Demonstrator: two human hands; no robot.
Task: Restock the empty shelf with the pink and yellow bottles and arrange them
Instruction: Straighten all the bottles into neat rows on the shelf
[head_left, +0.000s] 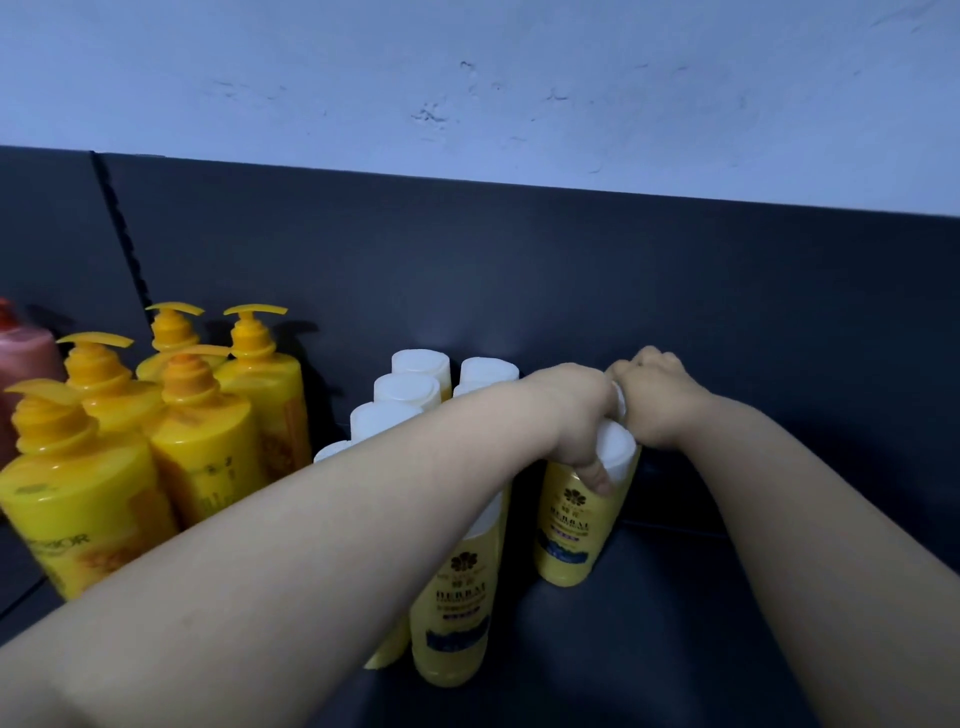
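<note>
Your left hand (574, 415) grips the white cap of a yellow bottle (574, 530), which stands on the dark shelf (727, 623). Your right hand (657, 400), at the bottle's 1 o'clock, has curled fingers, possibly round a second white cap (619, 404) that is mostly hidden. More white-capped bottles (415, 395) stand in rows at 9 o'clock.

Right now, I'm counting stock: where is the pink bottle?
Head view, far left edge: the pink bottle stands left of and behind the yellow pump bottles.
</note>
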